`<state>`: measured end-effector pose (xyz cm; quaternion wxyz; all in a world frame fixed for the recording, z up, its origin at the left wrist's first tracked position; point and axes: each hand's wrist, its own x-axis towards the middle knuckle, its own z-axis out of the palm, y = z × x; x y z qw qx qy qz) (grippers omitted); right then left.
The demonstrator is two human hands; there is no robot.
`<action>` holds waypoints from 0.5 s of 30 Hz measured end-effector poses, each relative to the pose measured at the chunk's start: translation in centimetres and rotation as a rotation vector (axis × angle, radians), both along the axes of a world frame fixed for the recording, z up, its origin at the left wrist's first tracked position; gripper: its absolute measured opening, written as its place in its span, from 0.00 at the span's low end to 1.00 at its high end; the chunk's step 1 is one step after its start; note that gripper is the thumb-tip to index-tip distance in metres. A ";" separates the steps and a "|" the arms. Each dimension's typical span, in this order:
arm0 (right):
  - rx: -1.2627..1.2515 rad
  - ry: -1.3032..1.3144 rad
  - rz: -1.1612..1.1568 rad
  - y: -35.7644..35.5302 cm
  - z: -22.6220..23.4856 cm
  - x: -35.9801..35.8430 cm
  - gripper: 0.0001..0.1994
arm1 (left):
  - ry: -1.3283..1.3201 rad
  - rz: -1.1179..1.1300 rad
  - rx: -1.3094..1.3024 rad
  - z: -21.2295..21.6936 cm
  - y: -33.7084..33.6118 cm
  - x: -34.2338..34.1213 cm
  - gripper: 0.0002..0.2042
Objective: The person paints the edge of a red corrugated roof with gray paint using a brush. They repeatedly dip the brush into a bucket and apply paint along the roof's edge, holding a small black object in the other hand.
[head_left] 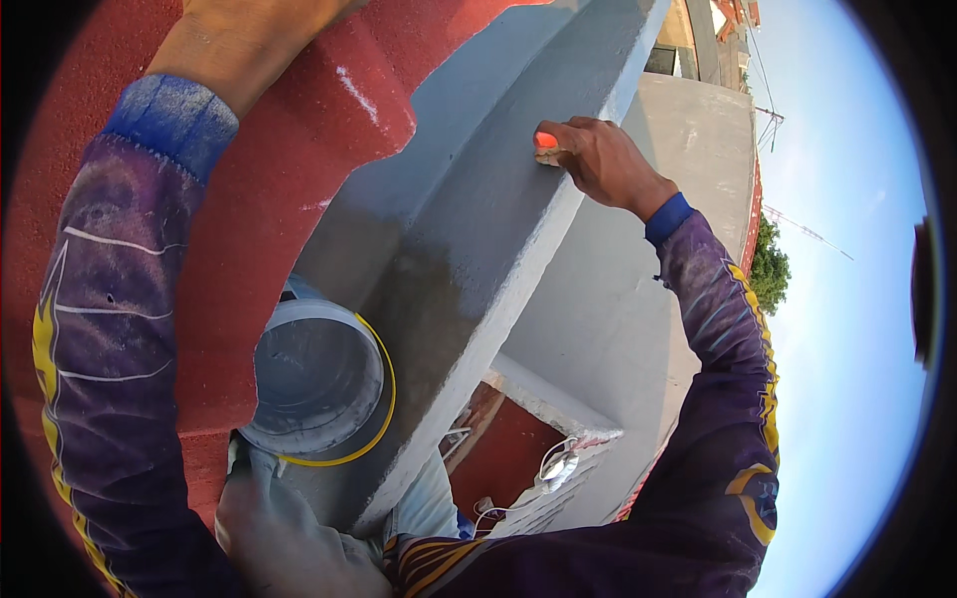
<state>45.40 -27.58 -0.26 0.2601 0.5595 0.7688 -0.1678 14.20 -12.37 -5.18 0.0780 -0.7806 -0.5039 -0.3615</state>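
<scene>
We see one bucket (317, 381), grey inside with a yellow rim, wedged between the red wall (269, 199) and one sloping grey concrete ledge (478, 229). Our right hand (596, 159) presses one small orange pad (545, 142) on the ledge's upper edge, fingers clenched around it. Our left hand (249, 30) leaves the frame; its fingers we cannot tell. Open sky lies right.

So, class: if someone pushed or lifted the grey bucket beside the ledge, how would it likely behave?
The bucket looks nearly empty, only a paint film inside, so it is probably light. Its thin round wall suggests it would flex a little. It seems wedged between the grey ledge and red wall, so a push might tip it.
</scene>
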 end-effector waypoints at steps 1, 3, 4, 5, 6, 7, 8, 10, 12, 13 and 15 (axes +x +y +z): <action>-0.049 0.006 -0.001 -0.7 0.9 -2.1 0.21 | 0.020 0.012 -0.009 0.3 0.0 -0.1 0.12; -0.202 0.192 -0.114 -1.1 0.7 -5.9 0.15 | 0.084 0.041 -0.011 0.3 -0.1 -1.2 0.12; -0.293 0.219 -0.233 -1.9 1.5 -6.1 0.13 | 0.028 0.007 -0.023 -0.2 0.0 0.2 0.12; -0.254 0.193 -0.331 -2.3 1.8 -5.6 0.12 | -0.030 -0.029 -0.035 -0.7 0.0 1.7 0.12; -0.205 0.199 -0.410 -2.0 2.0 -5.1 0.12 | -0.068 -0.061 -0.049 -0.1 0.1 2.1 0.13; -0.174 0.243 -0.456 -0.9 0.9 -5.3 0.12 | -0.063 -0.063 -0.070 0.1 0.2 1.0 0.13; -0.090 0.209 -0.398 0.6 -0.2 -4.4 0.13 | -0.052 -0.045 -0.035 0.7 0.1 0.0 0.13; 0.037 0.032 -0.373 3.4 -2.2 -0.3 0.15 | -0.056 -0.037 -0.002 0.4 -0.4 -0.6 0.13; 0.186 -0.218 -0.451 5.2 -2.3 6.4 0.19 | -0.079 -0.050 0.025 -0.4 0.2 0.1 0.12; 0.243 -0.316 -0.401 6.1 -1.9 8.9 0.21 | -0.083 -0.054 0.037 -0.8 0.6 0.3 0.12; 0.393 -0.396 -0.227 7.2 -1.2 10.2 0.20 | -0.072 -0.028 0.037 -0.8 0.5 0.3 0.13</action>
